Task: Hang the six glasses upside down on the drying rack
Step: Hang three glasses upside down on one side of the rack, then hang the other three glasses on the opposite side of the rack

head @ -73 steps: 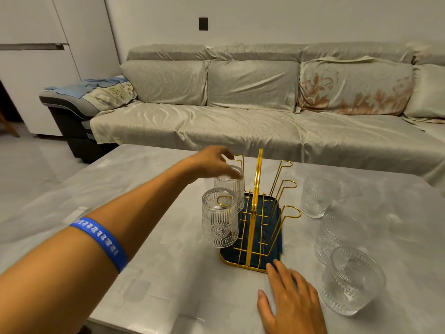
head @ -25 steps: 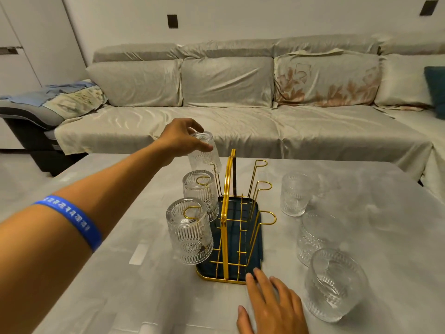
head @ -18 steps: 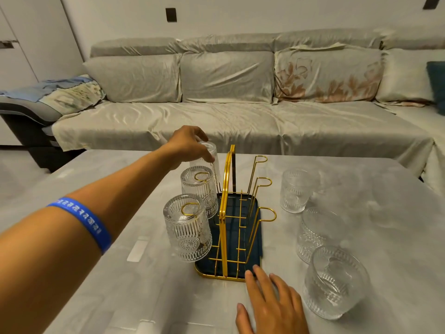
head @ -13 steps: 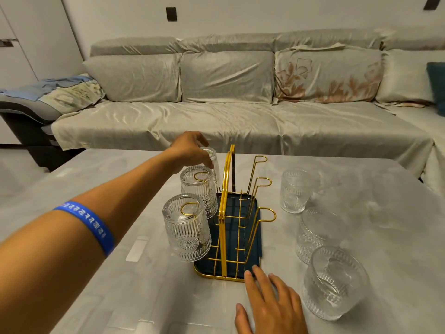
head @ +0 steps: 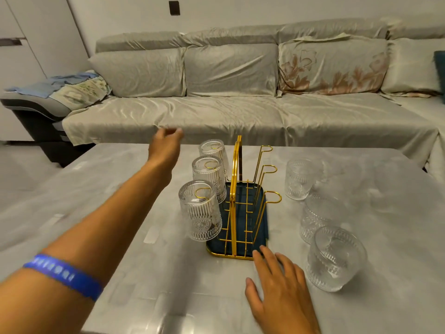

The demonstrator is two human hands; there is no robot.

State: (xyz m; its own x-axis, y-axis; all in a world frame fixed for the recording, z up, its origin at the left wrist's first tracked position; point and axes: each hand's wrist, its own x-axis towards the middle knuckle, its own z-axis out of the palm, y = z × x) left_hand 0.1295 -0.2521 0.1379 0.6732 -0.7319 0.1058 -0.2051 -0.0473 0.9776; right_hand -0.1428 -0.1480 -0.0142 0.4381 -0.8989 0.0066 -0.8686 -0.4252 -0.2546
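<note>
Drying rack [head: 237, 208]: gold wire, dark blue tray base, centre of grey surface [head: 149, 273].
Rack left side: three ribbed glasses hung upside down on the hooks, near glass [head: 200, 213], middle glass [head: 209, 178], far glass [head: 213, 153].
Rack right side: three gold loop hooks [head: 269, 169], bare.
Loose glasses: three on the surface right of the rack, mouths up; far loose glass [head: 299, 179] upright, middle loose glass [head: 319, 216] partly behind the nearest, near loose glass [head: 336, 259] tilted toward camera.
Left hand [head: 167, 147]: in the air, left of the far hung glass, not touching it; blurred, fingers loosely curled, holding nothing.
Left arm: stretched over the surface, blue wristband [head: 63, 274] on it.
Right hand [head: 280, 294]: flat on the surface at the rack's near right corner, fingers [head: 261, 257] spread apart, tips at the rack's base edge; contact can't be told.
Background: long grey sofa [head: 240, 97] behind the surface, floral cushion [head: 332, 66] on it.
</note>
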